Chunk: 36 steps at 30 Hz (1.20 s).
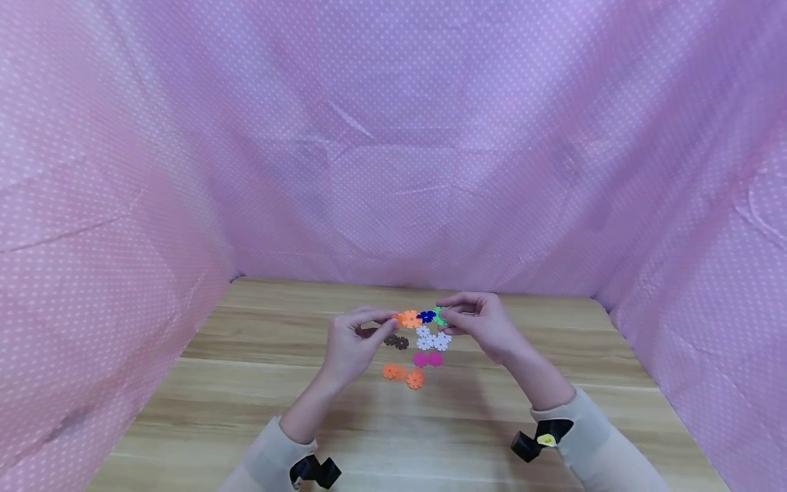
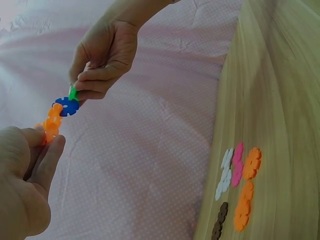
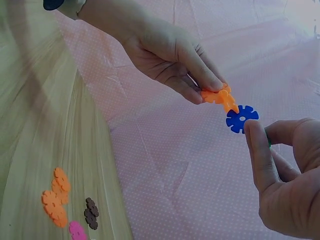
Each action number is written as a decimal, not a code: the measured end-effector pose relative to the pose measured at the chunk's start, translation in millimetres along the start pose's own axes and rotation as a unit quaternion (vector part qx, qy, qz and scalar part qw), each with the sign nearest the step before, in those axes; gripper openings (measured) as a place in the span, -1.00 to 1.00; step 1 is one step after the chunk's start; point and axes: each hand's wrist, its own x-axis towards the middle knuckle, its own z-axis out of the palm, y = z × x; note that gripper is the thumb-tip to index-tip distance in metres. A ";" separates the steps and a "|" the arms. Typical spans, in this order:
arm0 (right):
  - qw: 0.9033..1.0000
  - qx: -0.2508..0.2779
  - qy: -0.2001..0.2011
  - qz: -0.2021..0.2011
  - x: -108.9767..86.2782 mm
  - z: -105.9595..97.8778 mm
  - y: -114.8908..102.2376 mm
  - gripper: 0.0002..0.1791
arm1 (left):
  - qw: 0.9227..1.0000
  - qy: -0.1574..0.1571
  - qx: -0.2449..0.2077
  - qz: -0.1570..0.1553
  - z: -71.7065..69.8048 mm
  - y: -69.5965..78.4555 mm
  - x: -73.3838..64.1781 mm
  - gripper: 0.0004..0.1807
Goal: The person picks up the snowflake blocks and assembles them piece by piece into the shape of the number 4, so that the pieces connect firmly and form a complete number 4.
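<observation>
Between both hands, above the table, hangs a short chain of notched plastic snowflake discs. At its left end my left hand pinches the orange snowflake discs. A blue snowflake disc joins them in the middle. My right hand pinches the green snowflake disc at the other end, touching the blue one. In the right wrist view the green disc is mostly hidden by fingers. The left wrist view shows the left hand's thumb and fingertips on the orange discs.
Below the hands, loose snowflake discs lie on the wooden table: brown ones, several white ones, pink ones and orange ones. A pink dotted cloth stands around the table's back and sides.
</observation>
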 end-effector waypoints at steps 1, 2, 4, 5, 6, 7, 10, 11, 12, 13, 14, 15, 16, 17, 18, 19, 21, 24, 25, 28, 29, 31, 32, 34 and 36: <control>1.000 -0.001 0.000 0.001 0.4 -0.2 0.0 -0.55 | 1.000 -0.001 0.003 0.002 0.1 -0.9 -0.1 -0.88; 1.000 0.000 0.000 0.003 0.9 -0.3 0.0 -0.55 | 1.000 -0.003 0.005 0.004 0.2 -1.8 -0.2 -0.88; 1.000 0.002 0.001 0.008 1.7 -0.6 0.0 -0.55 | 1.000 -0.004 0.009 0.006 0.6 -3.0 -0.2 -0.88; 1.000 0.002 -0.001 0.009 2.1 -0.7 0.2 -0.55 | 1.000 -0.004 0.010 0.007 0.8 -3.6 -0.2 -0.88; 1.000 0.006 -0.001 0.010 2.4 -0.6 0.4 -0.55 | 1.000 -0.004 0.011 0.007 0.9 -4.3 -0.2 -0.88; 1.000 0.010 -0.001 0.011 2.6 -0.4 0.4 -0.55 | 1.000 -0.005 0.011 0.008 1.0 -4.7 -0.3 -0.88; 1.000 0.015 -0.005 0.011 3.0 -0.8 0.8 -0.58 | 1.000 -0.007 0.016 0.014 1.3 -6.2 -0.2 -0.88; 1.000 0.016 -0.006 0.012 3.3 -1.1 1.0 -0.58 | 1.000 -0.007 0.017 0.016 1.3 -6.4 -0.2 -0.88; 1.000 0.018 -0.006 0.014 3.6 -1.4 1.3 -0.59 | 1.000 -0.009 0.017 0.017 1.2 -6.4 -0.1 -0.88; 1.000 0.016 -0.007 0.015 4.0 -1.8 1.6 -0.59 | 1.000 -0.011 0.015 0.017 1.3 -6.2 0.2 -0.88; 1.000 0.014 -0.009 0.017 4.3 -2.3 1.8 -0.58 | 1.000 -0.013 0.014 0.016 1.4 -6.3 0.5 -0.88; 1.000 0.011 -0.010 0.019 4.6 -3.0 1.9 -0.58 | 1.000 -0.016 0.012 0.015 1.4 -6.0 1.0 -0.88; 1.000 0.009 -0.011 0.021 5.0 -3.3 1.9 -0.57 | 1.000 -0.019 0.010 0.014 1.4 -5.6 1.5 -0.88; 1.000 0.006 -0.011 0.024 5.2 -3.8 2.0 -0.56 | 1.000 -0.021 0.009 0.013 1.2 -5.1 1.9 -0.88; 1.000 0.004 -0.012 0.026 5.2 -4.3 1.9 -0.56 | 1.000 -0.024 0.006 0.013 1.3 -5.0 2.4 -0.88; 1.000 0.002 -0.013 0.028 4.9 -4.6 1.6 -0.57 | 1.000 -0.026 0.004 0.013 1.2 -4.9 2.8 -0.88; 0.999 -0.001 -0.014 0.030 4.3 -5.4 1.5 -0.58 | 0.999 -0.029 0.003 0.015 1.0 -4.7 3.1 -0.89; 0.999 -0.002 -0.020 0.034 2.3 -5.8 1.3 -0.61 | 0.999 -0.033 0.006 0.020 1.1 -5.4 2.7 -0.88; 0.999 -0.001 -0.022 0.035 1.6 -5.6 1.1 -0.61 | 0.999 -0.033 0.003 0.021 1.1 -5.7 2.4 -0.88; 0.999 0.001 -0.027 0.029 0.2 -4.3 -0.2 -0.60 | 0.999 -0.031 -0.012 0.029 2.1 -7.0 1.8 -0.88; 0.999 0.002 -0.024 0.025 0.3 -3.8 -1.0 -0.59 | 0.999 -0.029 -0.020 0.032 2.7 -7.0 2.0 -0.88; 1.000 0.004 -0.018 0.011 0.9 -3.0 -2.7 -0.58 | 0.998 -0.026 -0.032 0.040 4.4 -6.4 2.7 -0.88; 1.000 0.003 -0.016 0.002 1.3 -3.0 -3.6 -0.57 | 0.998 -0.024 -0.034 0.044 5.4 -5.9 3.2 -0.88; 1.000 0.002 -0.013 -0.009 2.1 -3.5 -5.9 -0.57 | 0.998 -0.020 -0.032 0.046 7.4 -4.1 4.3 -0.87; 1.000 0.006 -0.011 -0.010 2.4 -4.4 -8.0 -0.58 | 0.999 -0.015 -0.025 0.043 9.1 -3.3 5.2 -0.85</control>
